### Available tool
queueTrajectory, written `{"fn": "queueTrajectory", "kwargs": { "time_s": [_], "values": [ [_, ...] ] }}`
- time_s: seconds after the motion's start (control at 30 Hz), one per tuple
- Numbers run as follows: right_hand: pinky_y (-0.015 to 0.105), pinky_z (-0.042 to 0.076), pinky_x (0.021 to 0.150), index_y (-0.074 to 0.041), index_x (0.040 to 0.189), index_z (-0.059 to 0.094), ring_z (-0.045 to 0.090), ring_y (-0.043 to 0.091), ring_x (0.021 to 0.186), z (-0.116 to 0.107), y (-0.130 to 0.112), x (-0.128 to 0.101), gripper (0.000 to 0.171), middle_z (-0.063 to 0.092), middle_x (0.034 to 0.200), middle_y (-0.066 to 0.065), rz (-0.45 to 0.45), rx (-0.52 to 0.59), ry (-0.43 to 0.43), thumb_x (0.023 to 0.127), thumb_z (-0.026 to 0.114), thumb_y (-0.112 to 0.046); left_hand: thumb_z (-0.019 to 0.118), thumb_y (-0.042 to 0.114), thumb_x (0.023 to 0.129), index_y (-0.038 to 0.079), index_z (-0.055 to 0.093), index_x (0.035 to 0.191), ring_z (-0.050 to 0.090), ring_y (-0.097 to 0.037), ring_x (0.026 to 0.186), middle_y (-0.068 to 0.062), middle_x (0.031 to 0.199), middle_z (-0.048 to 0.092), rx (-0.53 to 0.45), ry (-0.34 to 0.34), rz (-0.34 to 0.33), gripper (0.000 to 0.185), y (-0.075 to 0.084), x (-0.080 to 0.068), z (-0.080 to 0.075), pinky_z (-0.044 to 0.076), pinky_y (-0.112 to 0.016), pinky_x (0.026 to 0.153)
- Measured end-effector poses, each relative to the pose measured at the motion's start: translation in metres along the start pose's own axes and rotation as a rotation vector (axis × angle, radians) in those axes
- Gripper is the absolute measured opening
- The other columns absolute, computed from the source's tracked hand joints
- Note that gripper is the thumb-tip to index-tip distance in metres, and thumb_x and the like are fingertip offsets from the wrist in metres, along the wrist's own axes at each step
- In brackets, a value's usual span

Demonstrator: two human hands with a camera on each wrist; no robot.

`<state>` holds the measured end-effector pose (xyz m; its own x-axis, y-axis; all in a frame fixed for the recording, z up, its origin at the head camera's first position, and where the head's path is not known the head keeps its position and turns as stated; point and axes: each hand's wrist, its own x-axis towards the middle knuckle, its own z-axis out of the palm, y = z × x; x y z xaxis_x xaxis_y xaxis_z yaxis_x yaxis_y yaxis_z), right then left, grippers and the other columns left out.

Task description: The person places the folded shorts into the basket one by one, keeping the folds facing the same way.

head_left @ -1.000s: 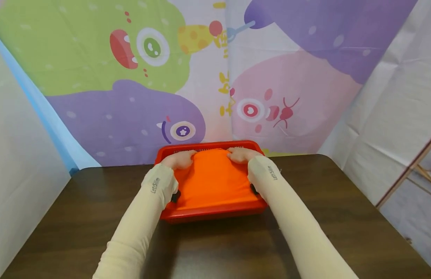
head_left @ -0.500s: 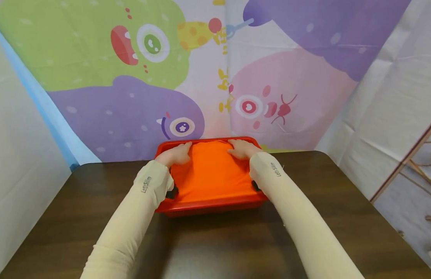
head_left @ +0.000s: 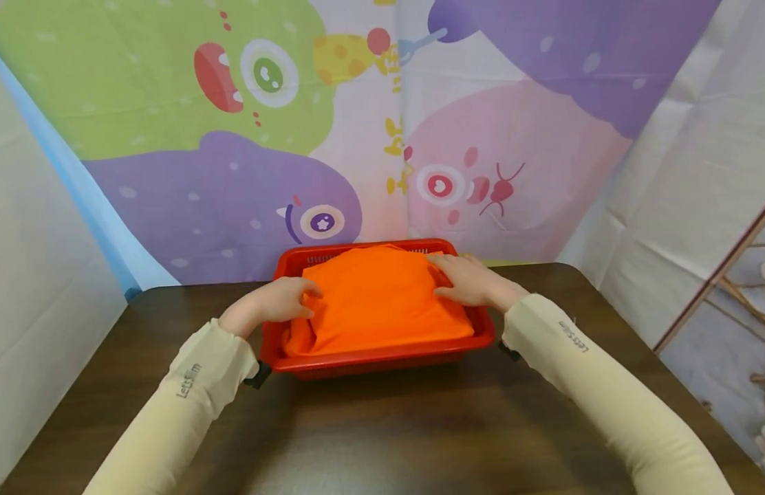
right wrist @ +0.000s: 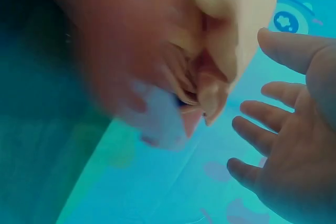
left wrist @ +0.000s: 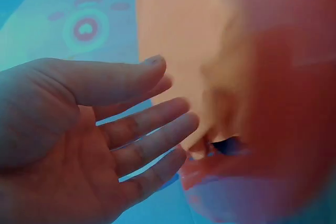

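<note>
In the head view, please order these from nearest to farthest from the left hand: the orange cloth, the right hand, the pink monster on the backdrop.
1. orange cloth: beside the left hand, at its fingers.
2. right hand: across the cloth, on its right side.
3. pink monster: on the backdrop, behind the red basket.

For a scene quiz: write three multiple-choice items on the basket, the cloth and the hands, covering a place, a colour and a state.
1. Where does the orange cloth lie?
A. in the red basket
B. on the floor
C. flat on the bare table

2. What colour are the sleeves?
A. black
B. cream
C. green

3. How are the left hand and right hand?
A. fists
B. open, fingers straight
C. under the table

Answers: 1 A, the cloth fills the basket; 2 B, both forearms are cream; 3 B, the wrist views show spread fingers.
</note>
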<state>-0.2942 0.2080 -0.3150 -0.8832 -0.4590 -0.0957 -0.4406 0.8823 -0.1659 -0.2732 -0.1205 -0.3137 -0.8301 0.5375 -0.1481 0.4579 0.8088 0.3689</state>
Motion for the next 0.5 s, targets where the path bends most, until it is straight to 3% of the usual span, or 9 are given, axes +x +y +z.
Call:
{"fn": "queueTrajectory", "kwargs": {
  "time_s": [0.1,0.2,0.37,0.5],
  "values": [
    [0.054,0.006,0.109,-0.011,0.142,0.031,0.027,0.029,0.134,0.01,0.002,-0.015,0.068,0.033,0.145,0.011,-0.035,0.01,0.034,0.085,0.061,-0.031,0.064,0.008,0.08,0.005,0.062,0.105,0.054,-0.021,0.082,-0.01,0.098,0.061,0.02,-0.028,0.007,0.025,0.0,-0.01,0.009,0.049,-0.036,0.079],
    [0.053,0.006,0.109,-0.011,0.14,0.035,0.022,0.028,0.136,0.02,0.005,-0.025,0.062,0.03,0.147,0.01,-0.063,-0.006,0.053,0.087,0.058,-0.031,0.065,0.006,0.08,0.007,0.062,0.098,0.052,-0.016,0.07,-0.005,0.085,0.058,0.043,-0.056,0.005,0.019,0.002,-0.014,0.016,0.048,-0.029,0.068],
    [0.051,0.006,0.11,-0.004,0.137,0.038,0.021,0.028,0.137,0.037,0.009,-0.035,0.054,0.029,0.146,0.013,-0.092,-0.013,0.053,0.091,0.051,-0.028,0.066,0.013,0.081,0.01,0.064,0.1,0.05,-0.015,0.069,-0.001,0.082,0.06,0.159,-0.07,-0.005,0.02,0.008,-0.017,0.024,0.044,-0.029,0.069],
    [0.052,0.004,0.11,-0.002,0.136,0.04,0.026,0.029,0.135,0.045,0.009,-0.04,0.051,0.036,0.143,0.014,-0.078,-0.013,0.054,0.093,0.047,-0.028,0.065,0.017,0.081,0.013,0.064,0.09,0.05,-0.015,0.067,0.002,0.071,0.059,0.303,-0.057,0.012,0.01,0.015,-0.02,0.031,0.033,-0.033,0.072]
  ]
}}
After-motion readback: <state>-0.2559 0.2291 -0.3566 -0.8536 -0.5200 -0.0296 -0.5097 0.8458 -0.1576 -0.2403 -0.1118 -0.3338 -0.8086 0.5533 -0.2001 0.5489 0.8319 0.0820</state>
